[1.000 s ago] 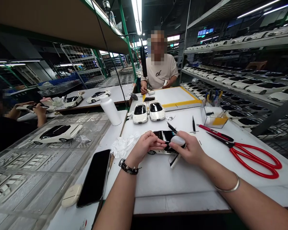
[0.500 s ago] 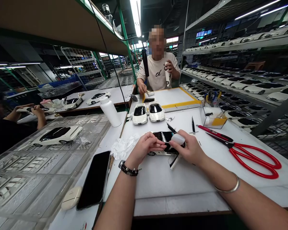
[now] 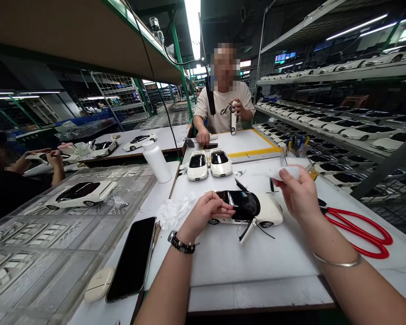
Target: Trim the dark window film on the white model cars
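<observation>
A white model car (image 3: 269, 208) with a black roof lies in front of me, its doors swung out. My left hand (image 3: 216, 208) rests over its rear part, fingers stretched together across the dark roof; nothing shows in them. Up to the right of the car, my right hand (image 3: 299, 192) is closed around a small white bottle-like object (image 3: 289, 172), blurred and partly covered by the fingers. A thin black strip (image 3: 265, 232) lies beside the near door (image 3: 247, 230).
Red-handled scissors (image 3: 358, 230) lie right, below a pen holder (image 3: 296, 151). Two white model cars (image 3: 197, 166) stand ahead. Left are crumpled tissue (image 3: 174, 210), a white bottle (image 3: 156, 160), a phone (image 3: 131, 259), an earbud case (image 3: 99, 284) and a plastic tray (image 3: 61, 239). A co-worker (image 3: 223, 106) sits opposite.
My right hand has lifted off the car, moving up and right with the white object. My left hand stays on the car. The co-worker's hand has shifted slightly on the table.
</observation>
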`<state>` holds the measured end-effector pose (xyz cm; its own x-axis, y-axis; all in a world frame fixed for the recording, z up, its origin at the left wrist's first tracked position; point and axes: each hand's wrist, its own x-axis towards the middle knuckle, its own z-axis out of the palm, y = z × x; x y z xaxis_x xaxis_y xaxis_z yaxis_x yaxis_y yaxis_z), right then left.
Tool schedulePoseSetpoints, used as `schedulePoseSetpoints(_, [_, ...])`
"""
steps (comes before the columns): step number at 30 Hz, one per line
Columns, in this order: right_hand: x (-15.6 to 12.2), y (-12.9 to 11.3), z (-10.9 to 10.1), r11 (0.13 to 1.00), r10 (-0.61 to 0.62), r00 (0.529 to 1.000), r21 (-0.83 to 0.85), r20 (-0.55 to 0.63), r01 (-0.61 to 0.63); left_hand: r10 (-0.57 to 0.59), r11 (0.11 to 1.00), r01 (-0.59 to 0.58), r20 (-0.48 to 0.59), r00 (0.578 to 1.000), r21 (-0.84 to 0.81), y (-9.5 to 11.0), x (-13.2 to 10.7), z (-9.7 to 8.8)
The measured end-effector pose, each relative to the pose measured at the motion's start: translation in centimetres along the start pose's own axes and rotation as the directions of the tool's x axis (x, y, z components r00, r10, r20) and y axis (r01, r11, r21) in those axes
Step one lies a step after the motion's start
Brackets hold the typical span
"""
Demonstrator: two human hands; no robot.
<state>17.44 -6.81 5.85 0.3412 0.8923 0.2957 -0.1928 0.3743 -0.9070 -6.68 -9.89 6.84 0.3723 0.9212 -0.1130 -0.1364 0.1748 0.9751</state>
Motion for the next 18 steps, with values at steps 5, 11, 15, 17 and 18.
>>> schedulePoseSetpoints(5, [3.4,1.1,-1.6,0.863,0.047,0.998,-0.501,-0.041,-0.062,-0.008,1.0,0.008,0.007,1.0,0.01,0.2,-0.2,0.4])
schedulePoseSetpoints(11, [7.4,3.3,-0.5,0.496,0.089,0.995,-0.868,0.055,0.003,-0.009,0.997,0.008,0.015,1.0,0.074,0.3,-0.6,1.1])
schedulePoseSetpoints(15, [9.4,5.5,0.1,0.391,0.136,0.986,-0.92,0.093,0.032,0.022,0.991,-0.019,-0.02,1.0,0.136,0.3,-0.8,1.4])
schedulePoseSetpoints(17, [9.8,6.3,0.0,0.341,0.156,0.981,-0.938,0.112,0.053,0.04,0.988,-0.037,-0.017,0.999,0.152,0.3,-0.8,1.4])
schedulePoseSetpoints(18, [9.9,6.5,-0.1,0.314,0.163,0.979,-0.947,0.123,0.067,0.048,0.987,-0.045,-0.012,0.999,0.153,0.3,-0.8,1.4])
